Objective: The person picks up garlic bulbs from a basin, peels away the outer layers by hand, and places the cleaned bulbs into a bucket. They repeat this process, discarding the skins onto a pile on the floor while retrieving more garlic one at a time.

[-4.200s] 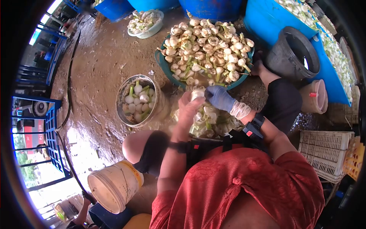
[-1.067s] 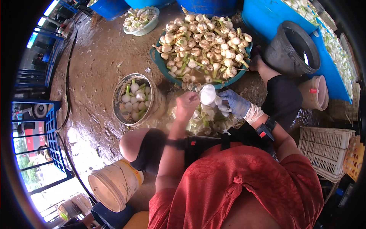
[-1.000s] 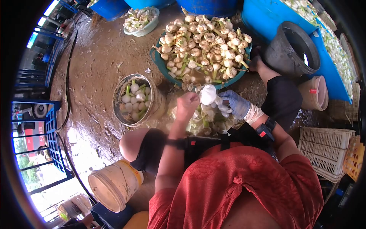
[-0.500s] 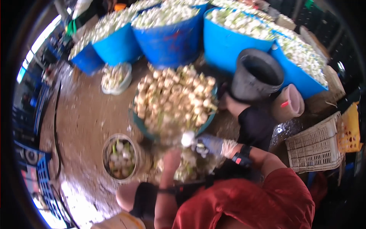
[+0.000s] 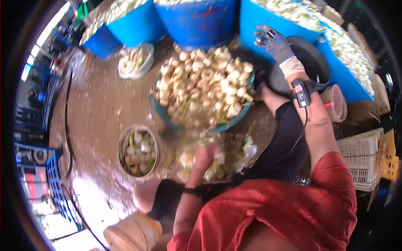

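My right hand (image 5: 272,44), in a grey glove with a pale wrapped cuff, reaches out above the black bucket (image 5: 316,52), near the light-blue tub wall. Its fingers are bent but apart, and I see nothing in them. My left hand (image 5: 205,155), bare and blurred, is closed low in front of my lap; whatever it grips is hidden. Below and around it lies a pile of pale peelings and trimmings (image 5: 236,157). Just beyond sits a green basin (image 5: 165,115) heaped with brownish-white onion-like bulbs (image 5: 205,83).
Left of my knee stands a round bucket (image 5: 121,144) with pale bulbs inside. Blue tubs (image 5: 197,25) full of white bulbs line the back. A small white basin (image 5: 144,69), a pink bucket (image 5: 337,104), a cream crate (image 5: 360,159) and a pale container (image 5: 132,230) surround me.
My right hand has swung from beside a white bulb near my lap up and right to above the black bucket. My left hand stays low, slightly further right and up in view.
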